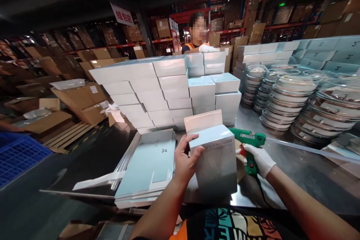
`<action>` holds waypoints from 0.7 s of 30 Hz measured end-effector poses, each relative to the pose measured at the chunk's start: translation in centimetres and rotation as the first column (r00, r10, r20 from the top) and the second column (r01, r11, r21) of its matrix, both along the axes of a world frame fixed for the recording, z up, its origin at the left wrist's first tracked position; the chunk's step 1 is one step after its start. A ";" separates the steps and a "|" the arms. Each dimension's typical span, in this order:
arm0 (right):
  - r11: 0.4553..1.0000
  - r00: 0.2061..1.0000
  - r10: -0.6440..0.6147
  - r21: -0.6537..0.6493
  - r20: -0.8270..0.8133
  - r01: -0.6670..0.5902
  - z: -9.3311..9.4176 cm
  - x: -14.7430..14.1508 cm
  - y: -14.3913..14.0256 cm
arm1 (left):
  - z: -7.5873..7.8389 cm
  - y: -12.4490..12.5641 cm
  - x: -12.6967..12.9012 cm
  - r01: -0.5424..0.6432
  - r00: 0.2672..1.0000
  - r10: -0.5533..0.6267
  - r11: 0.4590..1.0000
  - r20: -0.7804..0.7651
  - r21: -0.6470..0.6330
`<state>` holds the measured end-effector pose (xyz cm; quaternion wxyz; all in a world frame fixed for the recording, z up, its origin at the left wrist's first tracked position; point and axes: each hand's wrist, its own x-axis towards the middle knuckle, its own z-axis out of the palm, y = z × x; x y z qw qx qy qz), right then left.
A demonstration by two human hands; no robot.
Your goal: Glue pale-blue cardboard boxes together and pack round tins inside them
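Observation:
My bare left hand (187, 161) grips a white box (215, 165) by its left side, thumb on the near face and fingers at the top edge. The box stands upright on the metal table, and one flap (203, 120) sticks up at its far top edge. In a white glove, my right hand (258, 159) is wrapped round a green hot glue gun (249, 138), whose nozzle side is partly hidden behind the box. A long clear glue stick (303, 148) runs out of the gun's back toward the right.
Flat folded pale-blue cartons (149, 157) lie stacked on the left. A wall of white boxes (146, 86) stands behind, with a co-worker's gloved hand (208, 48) above it. Stacks of round clear-lidded containers (289, 99) stand right. A blue crate (22, 157) is at far left.

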<state>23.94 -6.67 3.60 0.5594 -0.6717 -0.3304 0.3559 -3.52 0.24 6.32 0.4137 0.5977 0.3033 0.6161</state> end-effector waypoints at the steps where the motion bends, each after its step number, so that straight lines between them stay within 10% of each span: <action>1: 0.996 1.000 0.015 -0.083 0.018 -0.013 -0.7 0.5 0.1 | 0.1 0.0 -0.1 0.012 1.000 -0.012 1.000 0.013 -0.028; 5: 0.972 0.952 -0.033 -0.213 0.305 0.102 -2.0 2.9 0.1 | 0.1 0.2 -0.3 0.062 0.998 -0.059 0.992 0.031 -0.114; 8: 0.988 0.906 -0.091 -0.078 0.413 0.135 -0.6 2.7 0.0 | -0.1 0.2 0.0 0.093 0.996 -0.090 0.987 0.030 -0.129; 12: 0.937 0.972 0.149 0.288 0.182 -0.198 3.6 -1.0 0.2 | -0.3 -0.1 1.1 0.151 0.988 -0.151 0.986 0.003 -0.068; 15: 0.864 0.918 0.336 0.319 0.210 -0.389 5.9 -3.0 0.6 | -0.8 -0.2 1.6 0.194 0.980 -0.194 0.981 -0.029 0.001; 21: 0.745 0.754 0.347 0.324 0.558 -0.582 4.5 -1.3 -0.1 | -2.3 0.7 2.2 0.113 0.980 -0.139 0.978 0.145 0.177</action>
